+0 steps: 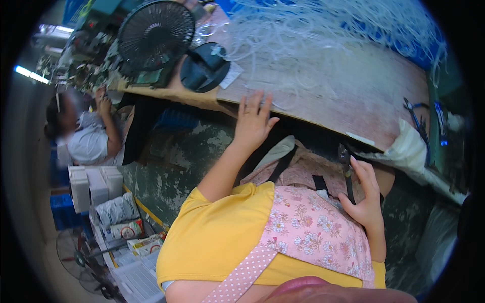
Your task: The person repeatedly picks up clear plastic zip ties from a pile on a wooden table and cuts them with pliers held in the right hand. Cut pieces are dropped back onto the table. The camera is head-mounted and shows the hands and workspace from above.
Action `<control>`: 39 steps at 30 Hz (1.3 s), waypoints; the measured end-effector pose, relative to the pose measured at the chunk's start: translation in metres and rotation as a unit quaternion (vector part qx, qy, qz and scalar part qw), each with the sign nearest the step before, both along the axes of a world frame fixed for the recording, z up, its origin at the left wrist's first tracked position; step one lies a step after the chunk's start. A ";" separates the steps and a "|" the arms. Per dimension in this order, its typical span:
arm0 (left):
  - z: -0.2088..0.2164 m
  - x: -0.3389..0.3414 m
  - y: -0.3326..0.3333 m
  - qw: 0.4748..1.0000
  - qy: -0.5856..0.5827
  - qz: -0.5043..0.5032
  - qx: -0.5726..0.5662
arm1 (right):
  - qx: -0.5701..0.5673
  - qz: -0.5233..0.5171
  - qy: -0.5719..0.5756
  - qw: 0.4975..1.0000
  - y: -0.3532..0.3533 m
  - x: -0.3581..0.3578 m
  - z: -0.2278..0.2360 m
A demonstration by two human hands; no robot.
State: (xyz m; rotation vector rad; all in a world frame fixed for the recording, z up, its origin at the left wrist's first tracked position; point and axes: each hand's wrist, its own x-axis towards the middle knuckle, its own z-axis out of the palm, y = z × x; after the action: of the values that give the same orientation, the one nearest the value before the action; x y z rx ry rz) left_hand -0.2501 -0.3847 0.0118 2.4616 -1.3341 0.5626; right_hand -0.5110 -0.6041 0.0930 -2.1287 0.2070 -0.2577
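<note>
From my remote feed, I see the left hand (252, 121) splayed flat on the tabletop (353, 96) edge, grip open and empty, seemingly bracing, while the right hand (366, 194) closes its grip around dark pliers (346, 169), held upright below that edge.

Even, moderately bright indoor light fills the scene, with colours saturated on the yellow shirt (212, 237) and floral apron (313, 227). A fluorescent tube (30, 74) glows blown-out at the far left, and a small blue glare spot shows at the right rim. Deep shadow sits under the edge of the wooden tabletop (353, 86), hiding what lies beneath. The fisheye lens bends the tabletop edge into a curve and leaves a black vignette around the circular picture. The rim regions are soft and smeared; the bundle of white strands (323, 25) looks slightly hazy.
</note>
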 end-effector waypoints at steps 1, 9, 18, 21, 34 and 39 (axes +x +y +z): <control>-0.002 0.003 0.004 1.000 -0.014 -0.025 -0.002 | -0.033 0.000 0.013 0.999 0.000 0.000 0.001; 0.045 -0.033 -0.051 0.705 0.472 -0.203 -0.490 | 0.005 -0.018 0.018 1.000 0.004 0.011 0.004; 0.073 -0.060 -0.112 0.231 0.746 -0.259 -0.568 | -0.179 0.004 -0.159 0.971 0.011 0.033 0.015; 0.075 -0.066 -0.107 0.259 0.731 -0.229 -0.588 | -0.215 0.008 -0.094 0.972 0.016 0.035 0.013; 0.076 -0.075 -0.102 0.343 0.664 -0.253 -0.615 | -0.238 0.015 -0.056 0.970 0.015 0.027 0.014; 0.076 -0.077 -0.100 0.351 0.668 -0.252 -0.606 | -0.252 0.022 -0.071 0.965 0.013 0.026 0.013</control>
State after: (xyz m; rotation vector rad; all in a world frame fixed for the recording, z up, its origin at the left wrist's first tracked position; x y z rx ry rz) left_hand -0.3268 -0.4847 0.0878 0.4653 -0.3356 -0.5281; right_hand -0.4849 -0.5907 0.1063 -2.6012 0.0061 -0.4766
